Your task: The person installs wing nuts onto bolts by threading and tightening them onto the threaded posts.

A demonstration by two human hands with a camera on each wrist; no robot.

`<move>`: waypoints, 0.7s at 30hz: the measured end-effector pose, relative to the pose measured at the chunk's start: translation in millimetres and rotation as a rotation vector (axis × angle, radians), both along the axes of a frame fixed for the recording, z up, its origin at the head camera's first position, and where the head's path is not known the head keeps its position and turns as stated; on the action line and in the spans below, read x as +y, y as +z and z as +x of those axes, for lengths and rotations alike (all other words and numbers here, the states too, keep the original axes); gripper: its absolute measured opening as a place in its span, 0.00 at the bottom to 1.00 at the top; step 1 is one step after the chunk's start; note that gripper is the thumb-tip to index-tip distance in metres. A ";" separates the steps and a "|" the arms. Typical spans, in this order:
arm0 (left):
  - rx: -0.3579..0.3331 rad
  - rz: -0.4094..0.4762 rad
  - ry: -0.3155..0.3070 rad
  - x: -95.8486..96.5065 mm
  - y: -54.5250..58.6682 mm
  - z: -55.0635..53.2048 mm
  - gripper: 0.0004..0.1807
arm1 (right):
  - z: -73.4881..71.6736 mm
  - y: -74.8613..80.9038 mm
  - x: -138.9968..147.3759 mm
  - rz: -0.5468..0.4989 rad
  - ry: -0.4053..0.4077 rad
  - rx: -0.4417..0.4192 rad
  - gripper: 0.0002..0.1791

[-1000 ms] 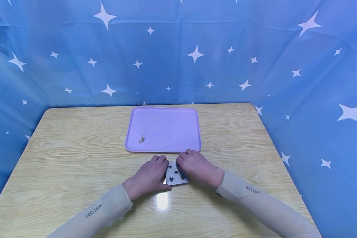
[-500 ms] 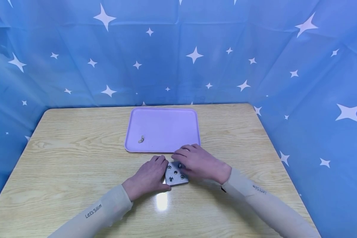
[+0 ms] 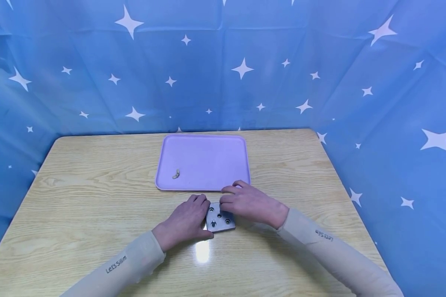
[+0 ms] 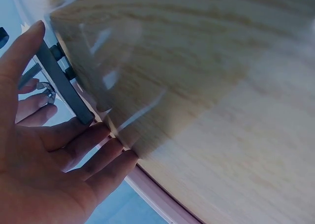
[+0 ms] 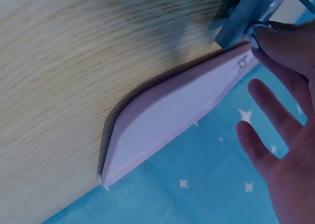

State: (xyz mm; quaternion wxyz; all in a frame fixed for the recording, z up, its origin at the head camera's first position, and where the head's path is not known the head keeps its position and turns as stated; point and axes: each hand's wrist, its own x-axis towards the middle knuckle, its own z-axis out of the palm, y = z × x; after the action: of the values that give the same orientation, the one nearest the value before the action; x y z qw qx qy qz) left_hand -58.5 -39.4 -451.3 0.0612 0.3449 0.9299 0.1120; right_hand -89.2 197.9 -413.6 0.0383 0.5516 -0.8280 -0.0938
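A grey metal plate (image 3: 221, 224) with several holes lies on the table in the head view. A screw (image 3: 213, 223) stands up at its near left corner. My left hand (image 3: 186, 220) grips the plate's left side, thumb at the near corner and fingers at the far one. Two dark screw heads (image 4: 58, 51) show under the plate in the left wrist view. My right hand (image 3: 250, 205) is over the far right corner, where thumb and forefinger pinch a wing nut (image 4: 48, 92); its other fingers are spread. That corner is mostly hidden by the hand in the head view.
Just beyond the plate is a purple tray (image 3: 208, 161), its near right corner partly behind my right fingers. Another wing nut (image 5: 242, 62) lies in it, toward the left. The wooden table (image 3: 96, 185) ends at a blue star-patterned curtain (image 3: 215, 82).
My right fingers reached left over the plate's far right corner, then drew back right, turning at the wing nut. The left hand and plate stay in place.
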 end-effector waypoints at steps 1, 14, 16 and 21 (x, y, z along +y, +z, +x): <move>-0.001 0.001 0.000 -0.1 0.0 0.1 0.41 | -0.1 -0.9 -0.8 -0.002 0.003 0.011 0.14; -0.010 0.000 0.008 -0.1 0.1 0.5 0.40 | 3.0 -15.1 -10.8 -0.139 -0.120 -0.028 0.04; -0.013 0.001 0.011 0.1 0.3 0.3 0.40 | 5.8 -16.7 -12.7 -0.187 -0.170 -0.065 0.02; -0.019 -0.002 0.015 0.4 -0.2 0.0 0.41 | 13.1 -22.6 -18.3 -0.314 -0.274 -0.091 0.06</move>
State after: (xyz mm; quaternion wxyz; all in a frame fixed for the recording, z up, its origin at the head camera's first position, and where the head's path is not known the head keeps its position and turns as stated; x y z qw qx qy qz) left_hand -58.6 -39.0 -451.5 0.0693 0.3368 0.9320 0.1149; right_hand -76.0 179.6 -436.2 0.0731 0.4247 -0.9006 0.0570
